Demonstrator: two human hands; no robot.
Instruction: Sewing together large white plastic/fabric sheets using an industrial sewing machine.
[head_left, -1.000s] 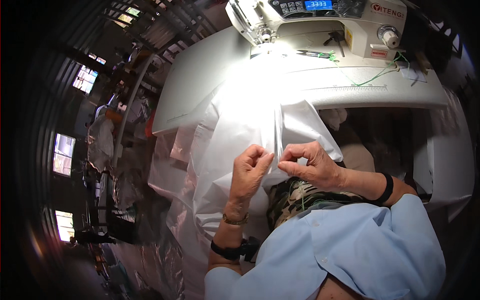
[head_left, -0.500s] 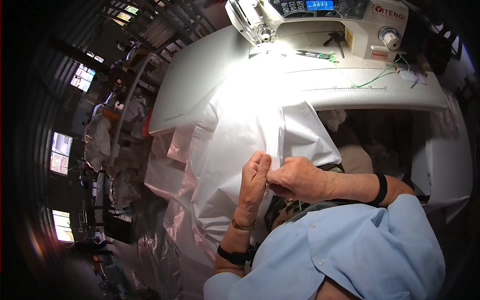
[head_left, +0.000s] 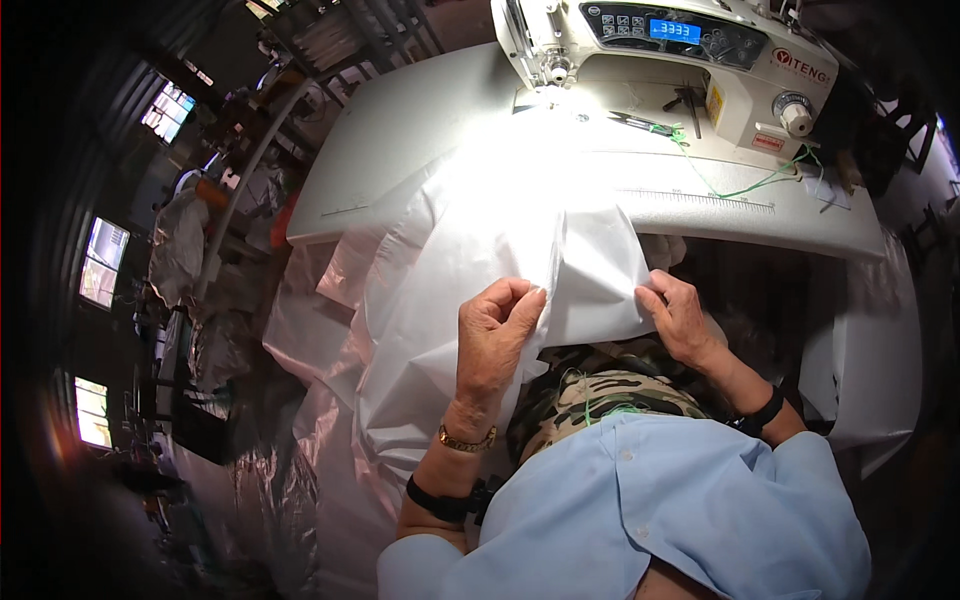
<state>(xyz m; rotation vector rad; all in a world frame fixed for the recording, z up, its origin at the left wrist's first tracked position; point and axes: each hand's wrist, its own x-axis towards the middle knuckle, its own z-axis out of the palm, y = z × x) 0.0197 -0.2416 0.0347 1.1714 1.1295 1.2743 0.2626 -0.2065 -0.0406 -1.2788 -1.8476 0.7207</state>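
A large sheet of thin white fabric (head_left: 420, 330) drapes from the sewing machine table over its front edge and down beside my lap. My left hand (head_left: 492, 335) pinches a folded edge of it near the middle, thumb against fingers. Farther right, my right hand (head_left: 680, 315) grips the fabric's right edge between thumb and fingers. The stretch of cloth between the hands spreads out with soft creases. Its far end lies under the glaring lamp by the needle of the white sewing machine (head_left: 735, 90), where bright light hides the detail.
On the white table (head_left: 385, 130), thread snips (head_left: 640, 124) and green thread (head_left: 740, 190) lie right of the needle. A printed ruler scale runs along the front edge. Left of the table stand a rack and bundles of pale material (head_left: 180, 245). White sheeting (head_left: 880, 350) hangs at the right.
My hands were close together on a gathered strip of the fabric. Now the right hand has moved right to its edge, and the cloth between them is spread. The view has shifted slightly.
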